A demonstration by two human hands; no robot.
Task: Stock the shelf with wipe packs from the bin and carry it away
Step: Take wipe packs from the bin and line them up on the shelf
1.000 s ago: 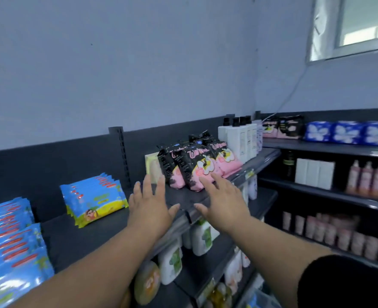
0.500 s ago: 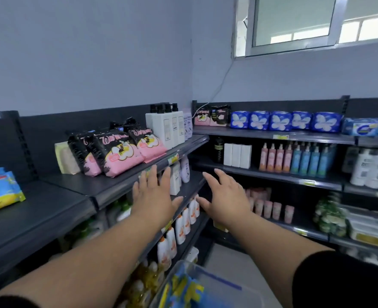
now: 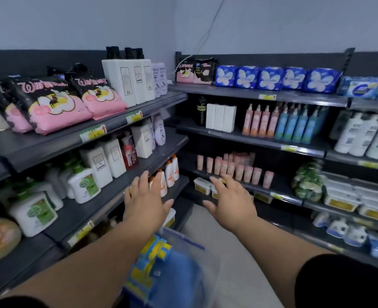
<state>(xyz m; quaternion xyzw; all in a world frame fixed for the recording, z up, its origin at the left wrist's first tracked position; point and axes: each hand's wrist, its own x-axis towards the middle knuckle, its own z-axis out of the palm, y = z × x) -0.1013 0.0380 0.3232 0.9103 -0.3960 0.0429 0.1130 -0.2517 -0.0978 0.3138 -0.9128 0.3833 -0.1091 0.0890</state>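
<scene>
**Dark steel shelves (image 3: pixel 39 150) all round, two empty hands, and the bin down below**

Dark shelves wrap the corner, running off to the left of the hands and across beyond them, crowded with goods on every level. Under the forearms, nearer the person than the hands are, stands the clear plastic bin (image 3: pixel 203 258) with its blue rim. It is blurred, so I cannot make out how full it is. Blue and yellow wipe packs (image 3: pixel 152 258) stand on edge against its left wall, directly beneath the left wrist.

The left hand (image 3: pixel 144 203) and the right hand (image 3: pixel 232 205) are held out well apart, palms down, fingers spread and straight, holding nothing and touching nothing.

Just past the left fingertips is a row of white bottles (image 3: pixel 170 174) with orange labels. Beyond the right fingertips stands a cluster of pink tubes (image 3: pixel 239 170).

To my eye the trouble lies in that crowding. A careless sweep of the left hand could knock those bottles over. If the bin is lifted by one side only, it may tip and shed its packs. The packs look like slick film, so a loose pinch could let one slide out.
</scene>
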